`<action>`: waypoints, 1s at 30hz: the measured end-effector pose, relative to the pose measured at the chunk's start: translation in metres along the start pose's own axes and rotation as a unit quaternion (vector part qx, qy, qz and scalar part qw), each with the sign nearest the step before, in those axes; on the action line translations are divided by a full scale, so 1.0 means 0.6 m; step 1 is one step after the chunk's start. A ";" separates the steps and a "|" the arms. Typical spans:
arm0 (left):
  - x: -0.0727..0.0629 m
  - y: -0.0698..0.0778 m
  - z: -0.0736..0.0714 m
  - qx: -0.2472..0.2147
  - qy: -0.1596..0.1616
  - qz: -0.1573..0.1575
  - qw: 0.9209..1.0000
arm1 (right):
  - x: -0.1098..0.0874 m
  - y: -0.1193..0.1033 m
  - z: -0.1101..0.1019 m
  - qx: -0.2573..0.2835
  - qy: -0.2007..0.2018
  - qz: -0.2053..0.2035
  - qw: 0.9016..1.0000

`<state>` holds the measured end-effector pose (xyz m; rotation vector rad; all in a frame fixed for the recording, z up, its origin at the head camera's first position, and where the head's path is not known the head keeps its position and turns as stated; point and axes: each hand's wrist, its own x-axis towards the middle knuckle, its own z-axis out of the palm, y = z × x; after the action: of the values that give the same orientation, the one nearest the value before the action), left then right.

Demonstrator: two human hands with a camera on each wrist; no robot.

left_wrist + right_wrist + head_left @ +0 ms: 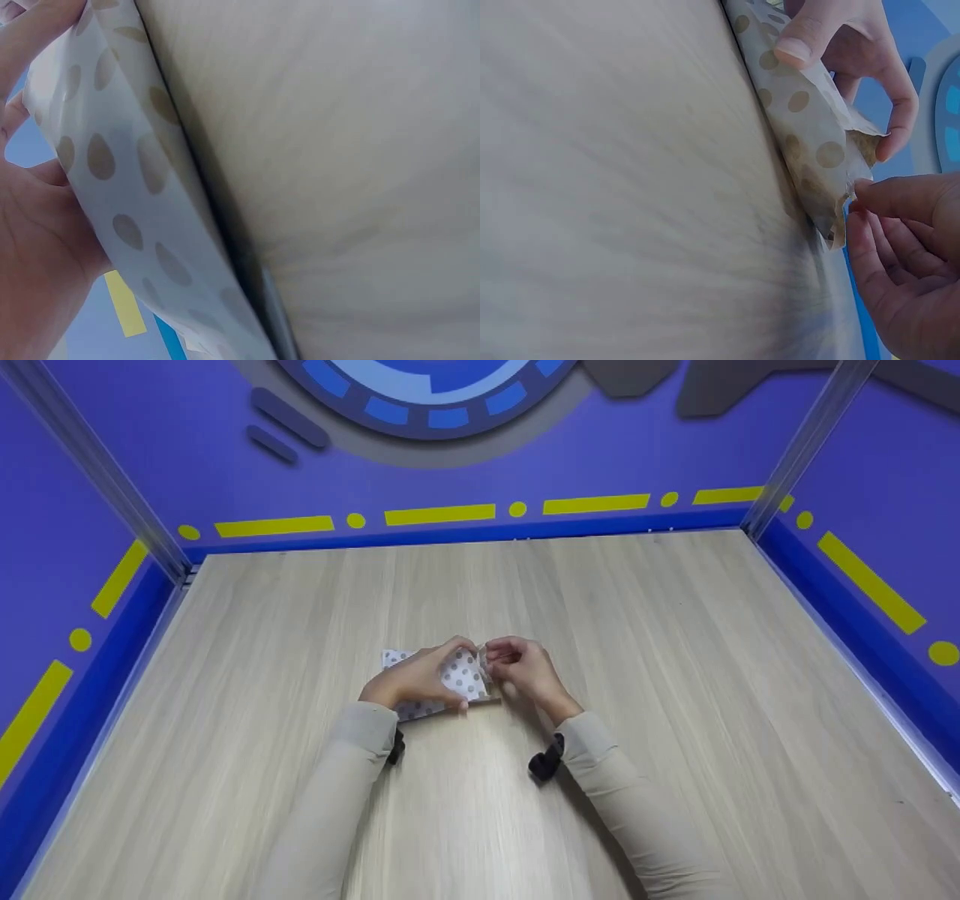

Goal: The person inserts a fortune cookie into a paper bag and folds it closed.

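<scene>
A flat package in white paper with grey-brown dots point(463, 675) lies on the wooden table, in front of me. My left hand point(420, 675) spans it from above and grips it, the thumb at the near edge and the fingers at the far edge. At the package's right end, my right hand point(527, 667) pinches the paper's edge between thumb and fingertips. Seen from the right wrist, that end of the dotted paper point(799, 101) is ragged and folded, with a brown inner side point(864, 144) showing. What the paper holds inside is hidden.
The wood-grain table point(300, 607) stretches around the package on all sides. Blue-purple panels point(465, 472) with yellow dashes stand along its back and both sides, joined by metal corner posts point(799, 450). Black straps point(546, 761) sit at the wrists.
</scene>
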<state>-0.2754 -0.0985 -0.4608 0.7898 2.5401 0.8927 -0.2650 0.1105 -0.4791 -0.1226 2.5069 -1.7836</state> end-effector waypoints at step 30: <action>-0.002 0.011 0.009 -0.065 -0.013 0.003 0.998 | -0.004 -0.015 0.002 0.144 -0.141 0.068 0.977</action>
<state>-0.2694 -0.0920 -0.4604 0.7657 2.4304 1.0310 -0.2625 0.1069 -0.4709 -0.1698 1.9953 -1.8975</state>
